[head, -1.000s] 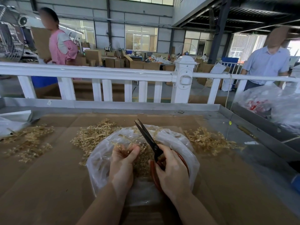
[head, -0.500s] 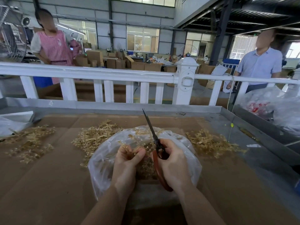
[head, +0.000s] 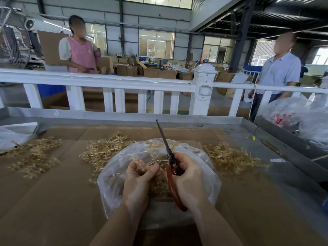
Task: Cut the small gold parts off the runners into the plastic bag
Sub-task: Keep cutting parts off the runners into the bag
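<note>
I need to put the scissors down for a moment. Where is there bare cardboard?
Bare cardboard lies near-left of the plastic bag and near-right, below the right runner pile. Behind the bag, piles crowd it.

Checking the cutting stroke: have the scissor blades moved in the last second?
Yes. The scissors have closed and swung upright; their tip now points at the table's far rim.

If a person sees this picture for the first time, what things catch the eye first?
First the two hands at centre: the right hand grips scissors pointing up and away, and the left hand pinches a gold runner over a clear bag. Gold heaps lie on the cardboard around it. Behind stands a white railing.
</note>
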{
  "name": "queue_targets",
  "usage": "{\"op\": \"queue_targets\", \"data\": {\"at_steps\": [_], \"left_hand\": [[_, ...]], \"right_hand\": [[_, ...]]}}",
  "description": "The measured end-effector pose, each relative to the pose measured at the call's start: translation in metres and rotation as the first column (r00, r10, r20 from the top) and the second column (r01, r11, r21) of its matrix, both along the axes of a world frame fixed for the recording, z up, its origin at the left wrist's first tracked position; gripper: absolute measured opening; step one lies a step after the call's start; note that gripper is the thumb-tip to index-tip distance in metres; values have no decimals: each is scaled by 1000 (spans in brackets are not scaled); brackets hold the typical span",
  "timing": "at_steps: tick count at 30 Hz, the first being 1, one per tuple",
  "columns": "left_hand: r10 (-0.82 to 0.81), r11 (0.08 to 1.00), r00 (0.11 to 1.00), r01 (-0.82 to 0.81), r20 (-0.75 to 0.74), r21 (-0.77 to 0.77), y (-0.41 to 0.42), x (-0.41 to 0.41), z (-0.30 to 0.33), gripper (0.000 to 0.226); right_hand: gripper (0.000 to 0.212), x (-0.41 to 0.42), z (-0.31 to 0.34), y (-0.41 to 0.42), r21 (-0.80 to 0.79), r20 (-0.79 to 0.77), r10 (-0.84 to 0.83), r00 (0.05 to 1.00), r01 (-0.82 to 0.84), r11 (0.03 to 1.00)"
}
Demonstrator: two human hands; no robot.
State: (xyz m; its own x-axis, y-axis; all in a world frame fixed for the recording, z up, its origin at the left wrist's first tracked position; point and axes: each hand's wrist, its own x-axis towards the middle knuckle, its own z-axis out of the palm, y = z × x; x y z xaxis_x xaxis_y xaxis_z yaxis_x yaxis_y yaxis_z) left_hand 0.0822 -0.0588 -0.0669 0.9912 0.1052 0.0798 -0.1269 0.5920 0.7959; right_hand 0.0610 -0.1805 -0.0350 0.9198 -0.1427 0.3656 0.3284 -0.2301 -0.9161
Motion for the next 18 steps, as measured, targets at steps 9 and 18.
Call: {"op": "queue_targets", "data": {"at_steps": [9,18], "left_hand": [[-5,999,1000,4,14,37,-2,-2,2,13],[-135,990,991,135,-10,28,0,-3,7,33]], "right_hand": [[33,0,-1,2,25,-11,-7,1000,7,1000],[32,1,-1,2,30,1,-26,1000,26,999]]}}
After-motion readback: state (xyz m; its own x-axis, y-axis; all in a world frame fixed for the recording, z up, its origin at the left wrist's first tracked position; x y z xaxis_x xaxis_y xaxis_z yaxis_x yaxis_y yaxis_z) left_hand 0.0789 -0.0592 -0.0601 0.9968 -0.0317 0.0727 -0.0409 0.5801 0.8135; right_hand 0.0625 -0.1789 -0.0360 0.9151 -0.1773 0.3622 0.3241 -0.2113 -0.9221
